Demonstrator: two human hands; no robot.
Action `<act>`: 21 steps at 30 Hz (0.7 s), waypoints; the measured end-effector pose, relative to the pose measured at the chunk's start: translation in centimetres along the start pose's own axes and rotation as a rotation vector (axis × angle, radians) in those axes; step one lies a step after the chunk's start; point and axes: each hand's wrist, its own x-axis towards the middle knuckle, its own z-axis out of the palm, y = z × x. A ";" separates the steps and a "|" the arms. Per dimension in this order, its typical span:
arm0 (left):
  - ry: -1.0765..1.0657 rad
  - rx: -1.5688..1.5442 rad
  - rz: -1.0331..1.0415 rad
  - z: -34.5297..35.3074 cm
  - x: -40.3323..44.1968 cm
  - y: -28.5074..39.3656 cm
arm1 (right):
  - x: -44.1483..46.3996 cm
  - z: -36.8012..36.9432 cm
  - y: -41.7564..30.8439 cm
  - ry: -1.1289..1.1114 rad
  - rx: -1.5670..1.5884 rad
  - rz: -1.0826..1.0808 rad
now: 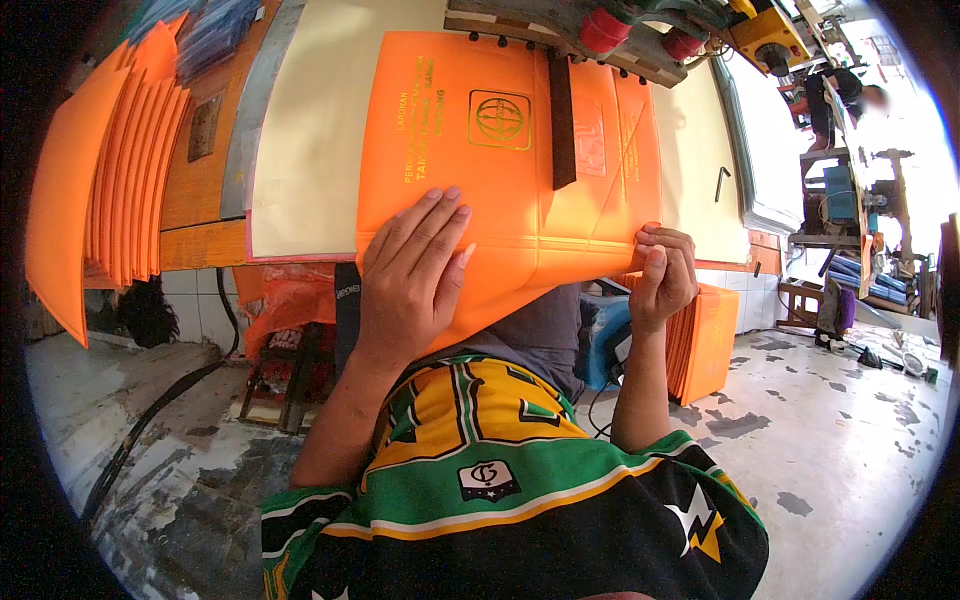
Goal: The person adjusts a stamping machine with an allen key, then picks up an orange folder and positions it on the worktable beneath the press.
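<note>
An orange plastic folder [470, 200] with gold lettering and a round emblem lies over the table edge, its near part bending down toward my lap. My left hand [412, 265] rests flat on the folder's lower left, fingers stretched out and pointing away from me. At the lower right corner, my right hand [665, 268] pinches the folder's edge between thumb and curled fingers. A dark metal bar [563, 125] reaches out over the folder from the machine [560, 30] at the back.
A stack of orange folders [110, 170] stands at the left, beside blue plastic material [215, 35]. More orange folders [705, 335] are below the table at right. A hex key [721, 184] lies on the cream board [700, 150]. Another person [830, 105] is at far right.
</note>
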 end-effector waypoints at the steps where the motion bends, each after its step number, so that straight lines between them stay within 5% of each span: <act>1: 0.000 0.000 0.000 0.0 0.0 0.0 | 0.0 0.0 0.0 0.000 -0.003 -0.002; 21: 0.016 0.046 0.009 0.0 0.0 0.1 | 1.0 -1.1 -0.7 -0.085 0.083 0.133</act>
